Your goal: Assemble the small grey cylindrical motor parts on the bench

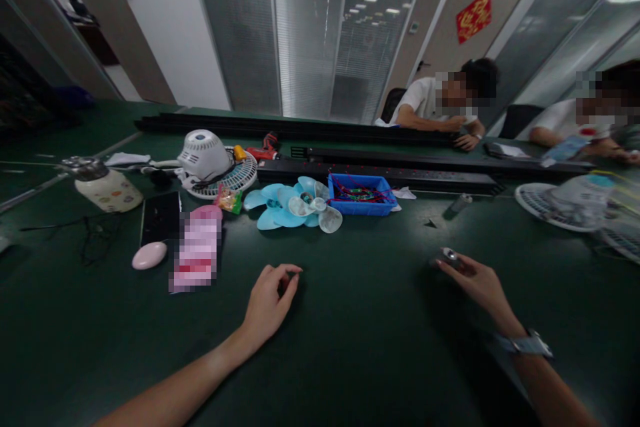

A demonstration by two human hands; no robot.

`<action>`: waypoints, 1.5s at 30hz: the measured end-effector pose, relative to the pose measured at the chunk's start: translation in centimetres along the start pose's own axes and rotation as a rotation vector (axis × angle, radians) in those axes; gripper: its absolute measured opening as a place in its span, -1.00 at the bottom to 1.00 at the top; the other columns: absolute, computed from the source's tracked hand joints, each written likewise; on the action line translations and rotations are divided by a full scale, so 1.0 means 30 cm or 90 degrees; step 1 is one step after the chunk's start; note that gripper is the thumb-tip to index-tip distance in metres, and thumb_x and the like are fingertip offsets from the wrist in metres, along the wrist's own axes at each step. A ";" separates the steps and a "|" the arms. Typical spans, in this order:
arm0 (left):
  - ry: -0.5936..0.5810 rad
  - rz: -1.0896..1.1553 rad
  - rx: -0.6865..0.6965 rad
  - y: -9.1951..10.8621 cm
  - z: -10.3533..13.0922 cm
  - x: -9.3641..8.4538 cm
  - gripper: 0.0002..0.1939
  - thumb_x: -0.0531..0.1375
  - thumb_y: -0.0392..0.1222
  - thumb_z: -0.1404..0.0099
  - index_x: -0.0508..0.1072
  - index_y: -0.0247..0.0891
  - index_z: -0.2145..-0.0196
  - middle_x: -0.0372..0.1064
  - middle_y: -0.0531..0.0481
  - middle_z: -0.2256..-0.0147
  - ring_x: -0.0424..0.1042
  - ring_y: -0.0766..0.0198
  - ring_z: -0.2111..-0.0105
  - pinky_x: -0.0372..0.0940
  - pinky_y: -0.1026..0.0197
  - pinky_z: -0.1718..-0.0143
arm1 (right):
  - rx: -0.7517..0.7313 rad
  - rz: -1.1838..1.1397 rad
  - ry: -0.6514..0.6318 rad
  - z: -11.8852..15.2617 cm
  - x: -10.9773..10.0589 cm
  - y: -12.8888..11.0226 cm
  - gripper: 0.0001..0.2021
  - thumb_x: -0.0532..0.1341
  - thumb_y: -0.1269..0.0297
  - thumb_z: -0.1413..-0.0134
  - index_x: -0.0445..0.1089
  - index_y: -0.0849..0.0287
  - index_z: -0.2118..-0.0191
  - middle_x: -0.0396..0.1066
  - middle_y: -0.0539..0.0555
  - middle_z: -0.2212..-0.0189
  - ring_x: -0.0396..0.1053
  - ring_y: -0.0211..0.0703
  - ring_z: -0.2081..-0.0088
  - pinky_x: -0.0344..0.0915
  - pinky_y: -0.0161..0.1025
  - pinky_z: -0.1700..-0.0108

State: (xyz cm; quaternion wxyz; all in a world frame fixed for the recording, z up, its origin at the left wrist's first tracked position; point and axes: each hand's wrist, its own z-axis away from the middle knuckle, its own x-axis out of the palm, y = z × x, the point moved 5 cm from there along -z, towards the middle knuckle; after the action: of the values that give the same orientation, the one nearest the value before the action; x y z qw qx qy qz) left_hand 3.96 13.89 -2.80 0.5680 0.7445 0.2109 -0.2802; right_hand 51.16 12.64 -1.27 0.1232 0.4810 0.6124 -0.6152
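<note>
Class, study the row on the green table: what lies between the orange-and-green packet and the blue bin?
Overlapping fan blades, light blue and translucent, lie between the packet and the blue bin, as the head view shows.

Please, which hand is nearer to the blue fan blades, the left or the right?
Left. The left hand is in front of the blue fan blades, not touching; the right hand is farther off to the right, holding a small metallic object.

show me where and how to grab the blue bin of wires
Probably by the near wall of the blue bin, pinched at the rim from your side: it is open-topped, bare tabletop lies in front, and fan blades crowd its left end.
</note>
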 end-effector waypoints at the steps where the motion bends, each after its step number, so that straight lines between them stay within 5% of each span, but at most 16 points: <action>1: 0.002 0.000 0.001 0.003 0.000 -0.001 -0.73 0.09 -0.05 -0.36 0.49 -0.16 0.10 0.32 0.01 0.41 0.35 0.18 0.37 0.28 0.16 0.32 | 0.029 -0.037 -0.022 0.004 0.009 0.004 -0.38 0.34 -0.19 0.28 0.57 0.21 0.16 0.48 0.04 0.55 0.39 -0.14 0.54 0.24 -0.26 0.53; 6: 0.005 0.002 0.001 0.004 0.001 -0.003 -0.73 0.09 -0.05 -0.35 0.50 -0.16 0.11 0.33 0.00 0.42 0.34 0.18 0.37 0.28 0.17 0.33 | 0.134 -0.181 -0.047 0.019 0.034 0.018 -0.37 0.42 -0.07 0.35 0.54 0.26 0.12 0.57 0.18 0.32 0.51 0.05 0.30 0.39 -0.16 0.34; 14: -0.001 0.024 -0.010 -0.007 0.000 0.004 -0.73 0.07 -0.06 -0.38 0.48 -0.15 0.08 0.31 0.01 0.40 0.33 0.19 0.35 0.28 0.18 0.34 | 0.054 -0.074 0.001 0.049 0.028 -0.040 -0.37 0.38 -0.14 0.27 0.55 0.25 0.11 0.57 0.21 0.23 0.51 0.17 0.18 0.44 -0.01 0.15; 18: -0.009 0.067 0.020 0.028 0.006 -0.002 -0.74 0.08 -0.13 -0.38 0.49 -0.15 0.06 0.31 0.00 0.39 0.33 0.21 0.35 0.29 0.18 0.31 | -0.089 -0.110 -0.099 0.147 0.099 -0.237 -0.46 0.34 -0.08 0.11 0.54 0.21 0.08 0.55 0.20 0.15 0.49 0.14 0.10 0.39 0.06 -0.01; 23: -0.060 0.114 0.174 0.115 0.039 -0.010 -0.69 0.08 -0.20 -0.40 0.44 -0.11 -0.06 0.41 -0.06 0.24 0.33 0.17 0.16 0.29 0.12 0.12 | -0.268 -0.171 -0.306 0.340 0.254 -0.556 -0.63 0.29 0.12 -0.10 0.47 0.11 -0.02 0.49 0.15 0.04 0.44 0.01 0.02 0.35 -0.01 -0.08; 27: -0.073 0.118 0.235 0.141 0.062 -0.016 -0.66 0.11 -0.18 -0.39 0.42 -0.09 -0.09 0.39 -0.11 0.10 0.30 0.13 0.07 0.28 0.07 0.03 | -0.323 -0.223 -0.399 0.434 0.355 -0.679 -0.68 0.31 0.21 -0.10 0.46 0.05 -0.01 0.48 0.07 0.06 0.42 -0.08 0.02 0.33 -0.12 -0.07; 33: -0.067 0.138 0.263 0.148 0.057 -0.006 -0.69 0.16 -0.21 -0.36 0.46 -0.07 -0.04 0.36 -0.08 0.12 0.28 0.15 0.08 0.29 0.09 0.06 | -0.350 -0.264 -0.426 0.466 0.428 -0.679 -0.65 0.30 0.24 -0.12 0.42 0.03 -0.04 0.47 0.05 0.05 0.40 -0.13 0.04 0.32 -0.17 -0.05; 45: -0.136 0.186 0.205 0.165 0.051 0.049 -0.65 0.19 -0.18 -0.35 0.42 0.01 -0.08 0.28 -0.08 0.04 0.21 0.12 -0.03 0.22 0.02 -0.08 | -0.360 -0.310 -0.443 0.461 0.443 -0.665 -0.66 0.29 0.37 -0.10 0.44 0.03 -0.02 0.47 0.02 0.11 0.40 -0.18 0.08 0.32 -0.22 0.01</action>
State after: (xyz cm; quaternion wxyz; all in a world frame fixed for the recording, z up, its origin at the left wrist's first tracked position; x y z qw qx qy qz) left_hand 7.92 11.08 -0.47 0.4954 0.8144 -0.0080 -0.3022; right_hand 23.55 10.78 -1.42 0.2982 0.0389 0.7718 -0.5602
